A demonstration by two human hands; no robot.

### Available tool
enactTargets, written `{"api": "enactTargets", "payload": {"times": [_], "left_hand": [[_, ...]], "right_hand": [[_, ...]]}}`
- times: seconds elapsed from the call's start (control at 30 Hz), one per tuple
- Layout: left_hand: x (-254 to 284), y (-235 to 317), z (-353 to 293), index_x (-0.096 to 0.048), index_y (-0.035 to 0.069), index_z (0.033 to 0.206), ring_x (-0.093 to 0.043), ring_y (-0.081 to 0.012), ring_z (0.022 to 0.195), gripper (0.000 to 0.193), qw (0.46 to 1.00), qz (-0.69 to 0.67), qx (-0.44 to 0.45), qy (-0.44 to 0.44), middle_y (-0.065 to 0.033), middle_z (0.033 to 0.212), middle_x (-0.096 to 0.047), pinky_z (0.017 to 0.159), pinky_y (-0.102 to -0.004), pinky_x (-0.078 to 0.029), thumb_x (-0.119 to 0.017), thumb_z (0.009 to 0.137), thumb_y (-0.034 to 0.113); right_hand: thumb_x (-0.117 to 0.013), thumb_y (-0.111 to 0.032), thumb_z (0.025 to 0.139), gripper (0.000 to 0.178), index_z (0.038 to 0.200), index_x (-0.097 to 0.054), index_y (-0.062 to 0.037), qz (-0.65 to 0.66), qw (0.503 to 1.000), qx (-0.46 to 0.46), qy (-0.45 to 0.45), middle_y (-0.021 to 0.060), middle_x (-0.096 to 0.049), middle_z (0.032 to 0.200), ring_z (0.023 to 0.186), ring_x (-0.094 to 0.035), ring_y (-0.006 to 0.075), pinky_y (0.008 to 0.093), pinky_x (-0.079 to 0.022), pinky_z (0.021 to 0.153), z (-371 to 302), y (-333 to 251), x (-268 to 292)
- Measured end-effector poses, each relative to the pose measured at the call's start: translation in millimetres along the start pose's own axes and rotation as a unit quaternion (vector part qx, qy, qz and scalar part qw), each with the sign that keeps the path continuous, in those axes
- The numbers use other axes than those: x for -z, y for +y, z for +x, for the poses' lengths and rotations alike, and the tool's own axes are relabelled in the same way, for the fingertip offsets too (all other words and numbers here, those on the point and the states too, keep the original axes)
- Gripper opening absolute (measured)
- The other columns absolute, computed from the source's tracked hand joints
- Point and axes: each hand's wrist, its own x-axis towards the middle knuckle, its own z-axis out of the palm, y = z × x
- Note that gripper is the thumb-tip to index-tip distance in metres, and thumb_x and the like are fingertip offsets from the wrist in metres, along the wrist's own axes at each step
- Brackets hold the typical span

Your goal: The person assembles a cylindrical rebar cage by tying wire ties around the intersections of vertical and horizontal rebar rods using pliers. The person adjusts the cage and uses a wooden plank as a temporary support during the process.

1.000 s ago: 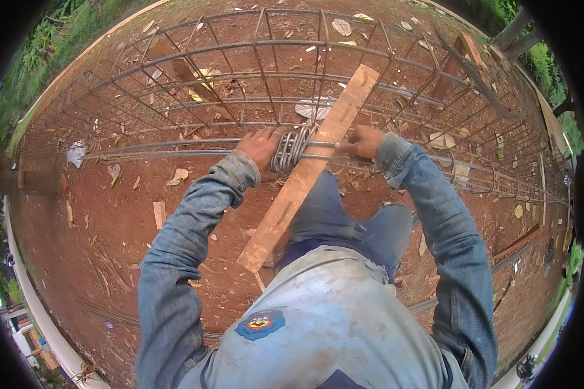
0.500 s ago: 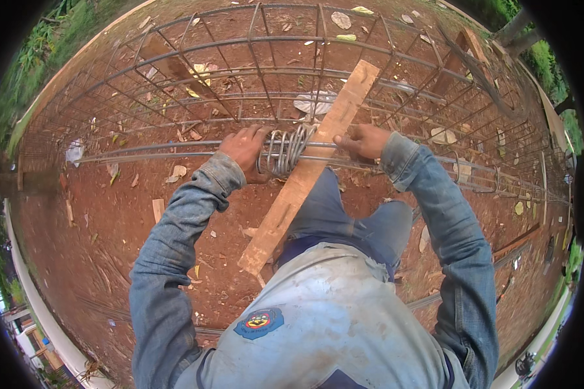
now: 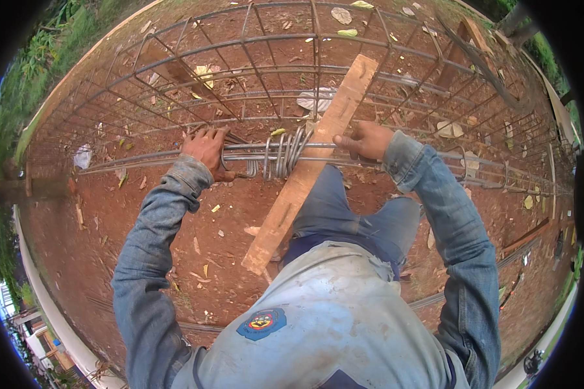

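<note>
Two long steel bars run side by side across the front of me. A bunch of bent steel stirrups hangs around them, close against a wooden board that lies slantwise under the bars. My left hand is closed on a stirrup at the left of the bunch, fingers over the bars and thumb below. Its exact hold is partly hidden. Just right of the board, my right hand pinches the upper bar between thumb and fingers.
A long rebar cage spans the far side. More stirrups hang on the bars at the right. Wooden supports stand within the cage. Dry leaves and scraps litter the reddish soil; my knees are below the board.
My left hand has slid left along the bars, away from the board, and the stirrups have spread out between it and the board. My right hand stays nearly in place.
</note>
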Motion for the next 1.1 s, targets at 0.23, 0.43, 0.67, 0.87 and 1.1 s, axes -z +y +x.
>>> {"api": "enactTargets", "payload": {"times": [0.23, 0.43, 0.67, 0.87, 1.1], "left_hand": [[1.1, -26.5, -10.3, -0.031, 0.016, 0.133, -0.046, -0.0353, 0.111, 0.098, 0.998, 0.026, 0.047, 0.024, -0.0143, 0.116, -0.049, 0.093, -0.0507, -0.037, -0.074, 0.051, 0.047], [-15.0, -121.8, -49.9, -0.025, 0.022, 0.137, -0.041, -0.0362, 0.119, 0.104, 0.994, 0.05, 0.101, -0.016, -0.0157, 0.126, -0.044, 0.101, -0.0543, -0.03, -0.077, 0.052, 0.05], [-18.0, -94.7, -41.8, -0.021, 0.019, 0.139, -0.032, -0.0365, 0.125, 0.11, 0.992, 0.012, 0.042, 0.116, -0.0152, 0.135, -0.034, 0.105, -0.0529, -0.025, -0.08, 0.049, 0.046], [33.5, 68.6, 24.9, -0.023, 0.01, 0.138, -0.026, -0.0343, 0.13, 0.117, 0.945, -0.104, -0.25, 0.183, -0.0137, 0.141, -0.027, 0.107, -0.0486, -0.024, -0.082, 0.044, 0.049], [24.3, 72.7, 46.1, -0.051, -0.001, 0.113, -0.041, -0.0343, 0.118, 0.068, 0.955, -0.129, -0.252, 0.094, -0.018, 0.126, -0.041, 0.099, -0.0379, -0.039, -0.078, 0.056, 0.025]], "right_hand": [[-0.043, -0.062, 0.084, 0.073, 0.063, -0.061, 0.0051, 0.018, 0.998, 0.034, 0.051, 0.0149, -0.053, 0.051, 0.049, -0.055, 0.0249, 0.0407, -0.04, 0.046, -2.8, 4.4, -3.5], [-0.038, -0.073, 0.078, 0.082, 0.072, -0.066, 0.0038, 0.007, 1.0, 0.017, 0.018, 0.0162, -0.06, 0.06, 0.062, -0.064, 0.0275, 0.0418, -0.052, 0.057, -6.5, -6.9, 6.7], [-0.038, -0.075, 0.077, 0.083, 0.08, -0.066, 0.0038, 0.01, 1.0, 0.007, 0.019, 0.0158, -0.062, 0.065, 0.068, -0.065, 0.0269, 0.0405, -0.052, 0.06, 3.0, 0.1, 2.4], [-0.042, -0.063, 0.083, 0.073, 0.069, -0.065, 0.0048, 0.036, 0.997, 0.039, 0.057, 0.0163, -0.058, 0.058, 0.056, -0.059, 0.0267, 0.0399, -0.046, 0.053, -1.0, -4.4, -0.7], [-0.043, -0.063, 0.083, 0.071, 0.068, -0.062, 0.0036, 0.042, 0.995, 0.053, 0.073, 0.0146, -0.056, 0.055, 0.055, -0.058, 0.0244, 0.0392, -0.045, 0.05, -7.5, -8.8, 2.5]]}}
